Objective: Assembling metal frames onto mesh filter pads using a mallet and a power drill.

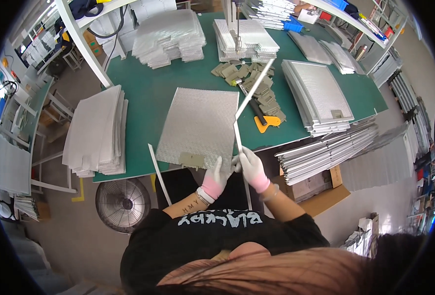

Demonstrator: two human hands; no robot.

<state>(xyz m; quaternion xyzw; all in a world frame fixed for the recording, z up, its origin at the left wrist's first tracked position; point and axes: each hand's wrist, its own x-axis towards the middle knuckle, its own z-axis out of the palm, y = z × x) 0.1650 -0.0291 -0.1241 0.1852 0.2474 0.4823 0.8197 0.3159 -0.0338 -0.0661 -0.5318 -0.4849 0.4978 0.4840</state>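
Observation:
A silver mesh filter panel (197,123) lies on the green table, its near edge at the table's front. A grey-green plastic latch piece (192,159) sits on that near edge. My left hand (217,176), in a white glove with a pink cuff, grips the panel's near right corner, thumb on top and fingers partly hidden. My right hand (252,169), gloved alike, is closed around a thin white metal frame strip (252,93). This strip runs along the panel's right edge and angles away to the far right. Another strip length (159,172) juts out at the panel's near left.
Mesh panel stacks stand at left (93,130) and far left (168,37). Framed panels (318,93) are piled at right. Plastic latch pieces (261,86), a black-handled hammer (256,108) and an orange scraper (268,123) lie beyond the strip. Frame strips (325,152) rest over a cardboard box (328,200).

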